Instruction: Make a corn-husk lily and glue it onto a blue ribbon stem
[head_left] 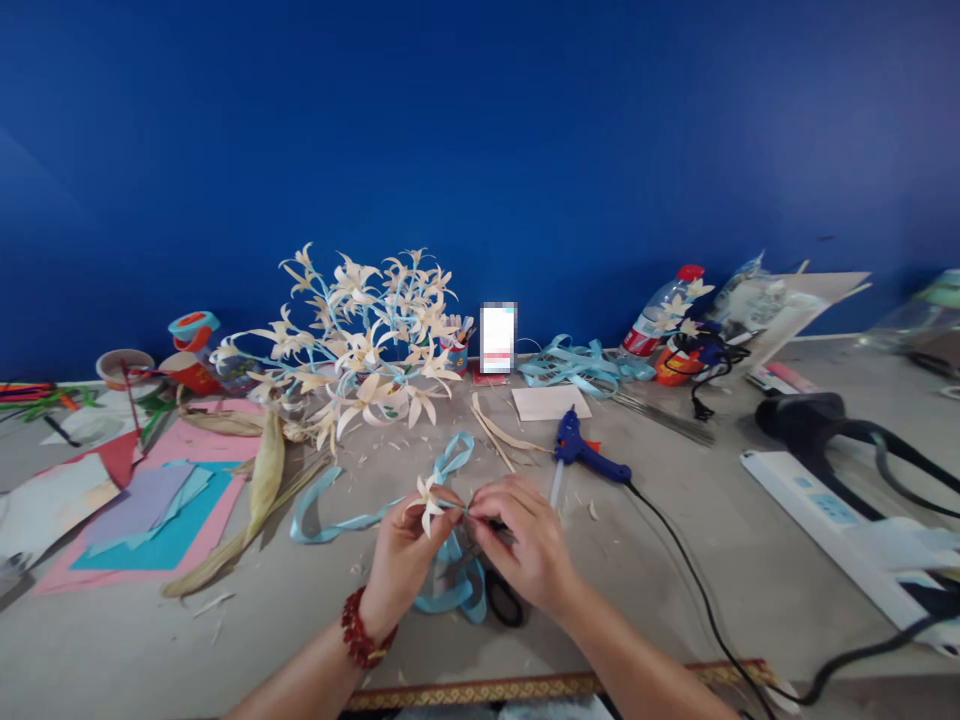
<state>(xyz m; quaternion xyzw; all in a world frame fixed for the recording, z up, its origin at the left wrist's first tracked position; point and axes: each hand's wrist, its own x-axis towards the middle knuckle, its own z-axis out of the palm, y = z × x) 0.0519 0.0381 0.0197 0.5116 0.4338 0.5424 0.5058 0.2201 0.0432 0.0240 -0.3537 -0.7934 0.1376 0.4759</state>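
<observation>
My left hand (411, 535), with a red beaded bracelet on its wrist, pinches a small cream husk flower (427, 504) just below its petals. The fingertips of my right hand (519, 530) are closed around the flower's thin stem, close to the left fingers. Light blue ribbon (454, 455) loops behind my hands and trails to the left, and more of it lies beneath them. Under my hands rests a pair of scissors with black handles (504, 600), partly hidden by the ribbon and fingers. Whether the ribbon is joined to the stem is hard to make out.
A blue glue gun (589, 450) lies right of my hands, its cord running toward the front edge. Behind stands a bunch of husk flowers (367, 350). Dried husks (266, 470) and coloured paper (142, 525) lie left; a white power strip (832, 540) lies right.
</observation>
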